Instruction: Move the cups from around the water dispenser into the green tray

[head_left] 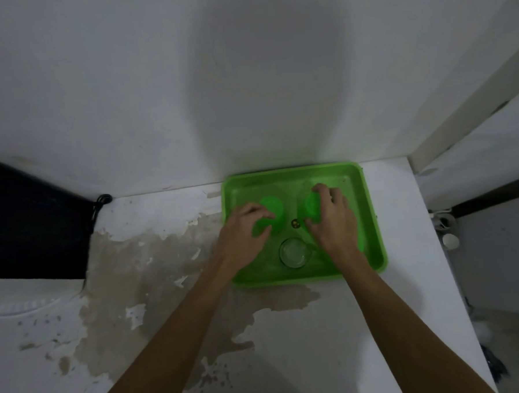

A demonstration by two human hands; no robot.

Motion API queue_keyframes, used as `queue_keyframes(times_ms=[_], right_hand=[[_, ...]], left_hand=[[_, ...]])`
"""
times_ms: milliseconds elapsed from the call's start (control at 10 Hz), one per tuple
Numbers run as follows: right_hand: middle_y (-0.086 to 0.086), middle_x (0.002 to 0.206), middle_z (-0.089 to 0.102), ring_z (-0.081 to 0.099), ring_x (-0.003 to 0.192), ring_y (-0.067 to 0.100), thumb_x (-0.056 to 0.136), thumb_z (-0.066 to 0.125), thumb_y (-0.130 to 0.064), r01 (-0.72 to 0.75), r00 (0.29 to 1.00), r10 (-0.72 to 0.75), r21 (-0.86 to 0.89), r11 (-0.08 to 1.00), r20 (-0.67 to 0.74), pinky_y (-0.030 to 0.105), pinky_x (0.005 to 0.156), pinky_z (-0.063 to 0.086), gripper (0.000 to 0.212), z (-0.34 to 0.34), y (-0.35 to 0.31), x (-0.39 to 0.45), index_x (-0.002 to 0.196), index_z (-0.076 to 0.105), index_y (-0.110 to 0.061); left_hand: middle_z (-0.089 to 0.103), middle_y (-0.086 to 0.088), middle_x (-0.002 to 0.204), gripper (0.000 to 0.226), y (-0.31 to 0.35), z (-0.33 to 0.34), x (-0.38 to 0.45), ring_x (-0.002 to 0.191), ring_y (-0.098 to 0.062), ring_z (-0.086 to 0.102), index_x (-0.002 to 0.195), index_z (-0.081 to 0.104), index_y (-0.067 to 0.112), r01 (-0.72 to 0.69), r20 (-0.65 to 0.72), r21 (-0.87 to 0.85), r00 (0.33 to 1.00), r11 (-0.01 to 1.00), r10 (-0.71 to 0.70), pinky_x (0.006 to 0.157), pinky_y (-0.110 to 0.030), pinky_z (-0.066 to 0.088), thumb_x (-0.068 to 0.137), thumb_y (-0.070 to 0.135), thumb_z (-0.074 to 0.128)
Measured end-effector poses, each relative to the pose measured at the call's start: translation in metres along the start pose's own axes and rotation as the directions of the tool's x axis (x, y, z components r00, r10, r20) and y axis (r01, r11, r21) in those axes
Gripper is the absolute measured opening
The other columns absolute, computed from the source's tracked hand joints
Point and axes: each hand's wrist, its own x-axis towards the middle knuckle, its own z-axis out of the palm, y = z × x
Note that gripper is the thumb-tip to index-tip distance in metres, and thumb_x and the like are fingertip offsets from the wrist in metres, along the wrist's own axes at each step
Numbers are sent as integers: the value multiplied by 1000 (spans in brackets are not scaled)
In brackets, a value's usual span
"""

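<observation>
Inside green tray (370, 208) at bench's far right corner: left hand (243, 233) curled around left green cup (272, 210), right hand (333, 219) gripped right green cup (311, 204); clear glass (292, 252) stood near tray's front edge.

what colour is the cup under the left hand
Green, like the tray; the plastic cup under the left hand shows in the head view.

Both forearms extended, left hand (244, 228) and right hand (331, 216) curled palm-down
</observation>
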Motion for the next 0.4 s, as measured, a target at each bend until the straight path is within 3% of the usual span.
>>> queue_keyframes(times_ms=[200, 300, 400], right_hand=[[16, 129, 54, 59, 108, 36, 70, 86, -25, 2, 999, -2, -16, 1000, 50, 46, 82, 56, 77, -7, -2, 0, 132, 42, -17], [18, 127, 55, 58, 108, 37, 68, 86, -31, 6, 999, -4, -41, 999, 49, 47, 86, 54, 80, -15, -4, -2, 133, 44, -13], [17, 123, 57, 57, 111, 36, 70, 82, -32, 21, 999, -22, -37, 999, -25, 46, 89, 51, 68, -25, -17, -9, 127, 52, -12]], left_hand=[[63, 3, 122, 25, 3, -5, 1, 117, -13, 54, 113, 68, 24, 10, 14, -14, 1000, 1000, -10, 106, -40, 45, 89, 22, 69], [63, 5, 120, 23, 7, -13, -5, 113, -12, 56, 112, 69, 24, -7, -7, -42, 1000, 999, 6, 100, -34, 47, 89, 22, 68], [66, 6, 113, 21, 9, -27, -13, 103, -12, 61, 109, 71, 24, -8, -65, -88, 998, 996, 2, 92, -32, 51, 87, 21, 70]])
